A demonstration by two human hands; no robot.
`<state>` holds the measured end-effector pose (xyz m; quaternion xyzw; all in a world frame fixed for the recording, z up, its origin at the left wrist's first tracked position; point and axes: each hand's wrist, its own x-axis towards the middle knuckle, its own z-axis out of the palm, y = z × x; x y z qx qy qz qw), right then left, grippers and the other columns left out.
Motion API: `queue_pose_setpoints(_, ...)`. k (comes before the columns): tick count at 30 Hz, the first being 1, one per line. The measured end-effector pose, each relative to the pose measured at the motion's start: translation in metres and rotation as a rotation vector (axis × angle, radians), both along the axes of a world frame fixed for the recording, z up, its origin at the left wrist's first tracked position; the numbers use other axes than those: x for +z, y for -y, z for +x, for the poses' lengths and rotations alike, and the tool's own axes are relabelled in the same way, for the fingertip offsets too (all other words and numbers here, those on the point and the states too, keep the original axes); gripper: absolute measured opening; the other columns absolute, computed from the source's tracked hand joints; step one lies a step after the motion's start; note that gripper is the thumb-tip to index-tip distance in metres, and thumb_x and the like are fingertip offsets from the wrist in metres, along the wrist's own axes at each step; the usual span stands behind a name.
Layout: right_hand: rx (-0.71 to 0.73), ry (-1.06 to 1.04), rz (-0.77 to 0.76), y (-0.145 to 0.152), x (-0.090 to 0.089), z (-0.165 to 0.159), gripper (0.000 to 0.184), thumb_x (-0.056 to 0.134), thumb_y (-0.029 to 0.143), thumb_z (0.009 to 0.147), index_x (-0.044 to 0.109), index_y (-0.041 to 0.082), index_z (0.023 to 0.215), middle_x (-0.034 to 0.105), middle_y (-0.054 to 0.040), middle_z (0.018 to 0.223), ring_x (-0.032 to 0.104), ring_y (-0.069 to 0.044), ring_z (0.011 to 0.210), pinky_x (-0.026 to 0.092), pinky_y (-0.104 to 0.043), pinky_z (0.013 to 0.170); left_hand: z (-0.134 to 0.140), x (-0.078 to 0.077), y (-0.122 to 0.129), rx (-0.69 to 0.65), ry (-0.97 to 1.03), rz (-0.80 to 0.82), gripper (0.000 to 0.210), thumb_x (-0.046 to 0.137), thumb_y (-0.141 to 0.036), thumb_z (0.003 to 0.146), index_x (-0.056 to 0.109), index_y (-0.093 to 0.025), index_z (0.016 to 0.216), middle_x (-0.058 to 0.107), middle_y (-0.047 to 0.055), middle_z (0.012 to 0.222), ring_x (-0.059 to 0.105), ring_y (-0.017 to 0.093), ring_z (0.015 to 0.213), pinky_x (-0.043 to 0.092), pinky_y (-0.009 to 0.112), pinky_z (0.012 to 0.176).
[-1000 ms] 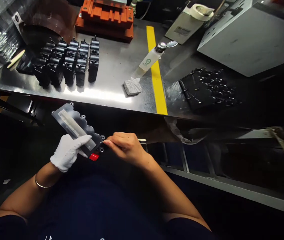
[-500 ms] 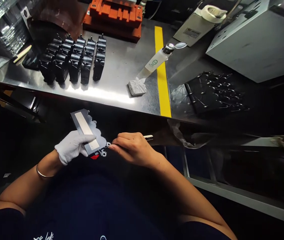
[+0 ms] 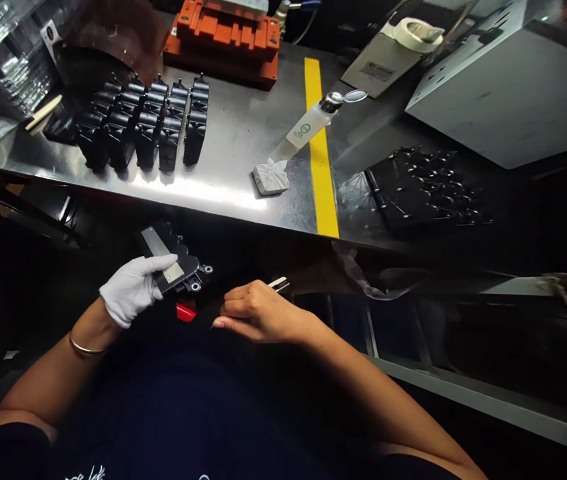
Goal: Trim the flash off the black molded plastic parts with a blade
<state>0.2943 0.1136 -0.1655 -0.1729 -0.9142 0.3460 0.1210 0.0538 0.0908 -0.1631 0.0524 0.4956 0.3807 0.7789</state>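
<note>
My left hand (image 3: pixel 133 288), in a white glove, is closed on a black moulded plastic part (image 3: pixel 190 263). The thumb lies over a pale flat strip on its upper face, and two ringed mounting holes stick out at the part's right end. My bare right hand (image 3: pixel 258 312) is a short way to the right, apart from the part. Its fingers are curled around a slim tool whose cream-and-dark end (image 3: pixel 279 285) pokes out behind the knuckles; the working tip is hidden or too small to make out. A red piece (image 3: pixel 186 311) shows below the part.
Rows of similar black parts (image 3: pixel 148 127) stand on the metal bench (image 3: pixel 233 133). Also there are an orange fixture (image 3: pixel 223 47), a white bottle (image 3: pixel 308 123), a small white wrapped block (image 3: pixel 270 178) and yellow tape (image 3: pixel 320 160). A grey box (image 3: pixel 503 93) stands at the right.
My right hand has moved down and away from the part's right end, which it was touching. My left hand has tilted the part and shifted it slightly left.
</note>
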Motion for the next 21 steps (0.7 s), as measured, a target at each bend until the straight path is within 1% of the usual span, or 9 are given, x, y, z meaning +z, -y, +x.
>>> queue_pose_setpoints(2, -0.051, -0.065, -0.014, 0.003, -0.004, 0.001, 0.034, 0.051, 0.035, 0.094, 0.061, 0.016, 0.068, 0.054, -0.0001, 0.056, 0.050, -0.008, 0.049, 0.036, -0.021, 0.049, -0.005, 0.002, -0.005, 0.091, 0.019, -0.006, 0.008, 0.062, -0.013, 0.080, 0.069, -0.012, 0.080, 0.073, 0.008, 0.082, 0.071, 0.016, 0.070, 0.059, 0.020, 0.057)
queue_pose_setpoints(4, -0.191, -0.188, 0.040, 0.002, -0.004, 0.000, 0.028, 0.059, 0.043, 0.089, 0.066, 0.016, 0.084, 0.064, -0.0043, 0.069, 0.058, -0.010, 0.059, 0.043, -0.020, 0.051, -0.004, 0.003, -0.008, 0.086, 0.034, -0.026, 0.009, 0.061, -0.010, 0.080, 0.069, -0.011, 0.079, 0.073, 0.009, 0.081, 0.071, 0.017, 0.069, 0.058, 0.020, 0.054)
queue_pose_setpoints(6, -0.270, -0.266, 0.164, -0.002, -0.002, -0.005, 0.035, 0.066, 0.047, 0.082, 0.066, 0.017, 0.102, 0.069, -0.0106, 0.093, 0.067, -0.015, 0.077, 0.052, -0.022, 0.060, 0.000, 0.002, -0.008, 0.017, 0.098, -0.074, 0.010, 0.060, -0.010, 0.080, 0.069, -0.011, 0.076, 0.073, 0.008, 0.075, 0.070, 0.016, 0.065, 0.057, 0.020, 0.052)
queue_pose_setpoints(8, -0.209, -0.285, 0.260, -0.006, 0.001, -0.011, 0.040, 0.068, 0.043, 0.081, 0.063, 0.019, 0.113, 0.068, -0.0128, 0.112, 0.069, -0.018, 0.091, 0.056, -0.024, 0.070, 0.005, 0.002, -0.006, -0.084, 0.171, -0.095, 0.010, 0.062, -0.015, 0.080, 0.069, -0.011, 0.073, 0.071, 0.007, 0.068, 0.067, 0.014, 0.057, 0.055, 0.020, 0.048)
queue_pose_setpoints(10, -0.162, -0.304, 0.278, -0.010, 0.003, -0.016, 0.041, 0.068, 0.039, 0.082, 0.061, 0.020, 0.117, 0.068, -0.0117, 0.114, 0.069, -0.019, 0.095, 0.058, -0.025, 0.075, 0.005, 0.004, -0.002, -0.223, 0.172, -0.018, 0.020, 0.067, -0.031, 0.079, 0.070, -0.012, 0.075, 0.070, 0.006, 0.063, 0.060, 0.012, 0.045, 0.048, 0.020, 0.040)
queue_pose_setpoints(13, -0.326, -0.340, 0.257, -0.011, 0.003, -0.023, 0.050, 0.071, 0.047, 0.076, 0.061, 0.018, 0.115, 0.072, -0.0109, 0.101, 0.070, -0.021, 0.088, 0.058, -0.028, 0.075, 0.002, 0.006, 0.006, -0.339, -0.139, 0.343, 0.033, 0.075, -0.045, 0.068, 0.073, -0.016, 0.085, 0.072, 0.007, 0.075, 0.056, 0.012, 0.043, 0.046, 0.023, 0.041)
queue_pose_setpoints(16, -0.495, -0.395, 0.216, -0.009, -0.002, -0.031, 0.049, 0.072, 0.048, 0.076, 0.061, 0.018, 0.113, 0.072, -0.0111, 0.096, 0.070, -0.021, 0.082, 0.058, -0.030, 0.071, 0.000, 0.001, 0.011, -0.193, -0.603, 0.649, 0.021, 0.078, -0.035, 0.066, 0.074, -0.021, 0.080, 0.072, 0.004, 0.084, 0.064, 0.017, 0.072, 0.052, 0.027, 0.068)
queue_pose_setpoints(18, -0.511, -0.424, 0.150, -0.007, -0.005, -0.036, 0.046, 0.068, 0.049, 0.080, 0.061, 0.018, 0.114, 0.071, -0.0114, 0.097, 0.068, -0.020, 0.083, 0.057, -0.029, 0.071, 0.000, -0.006, 0.012, -0.109, -0.714, 0.634, 0.018, 0.073, -0.039, 0.071, 0.071, -0.021, 0.076, 0.068, 0.002, 0.076, 0.061, 0.017, 0.074, 0.050, 0.026, 0.070)
queue_pose_setpoints(21, -0.557, -0.380, -0.036, -0.005, -0.006, -0.037, 0.039, 0.048, 0.048, 0.093, 0.061, 0.018, 0.112, 0.067, -0.0096, 0.095, 0.065, -0.018, 0.085, 0.055, -0.029, 0.073, -0.003, -0.015, 0.008, -0.098, -0.698, 0.494, 0.031, 0.062, -0.051, 0.078, 0.063, -0.020, 0.073, 0.058, -0.002, 0.066, 0.052, 0.012, 0.061, 0.043, 0.023, 0.056)
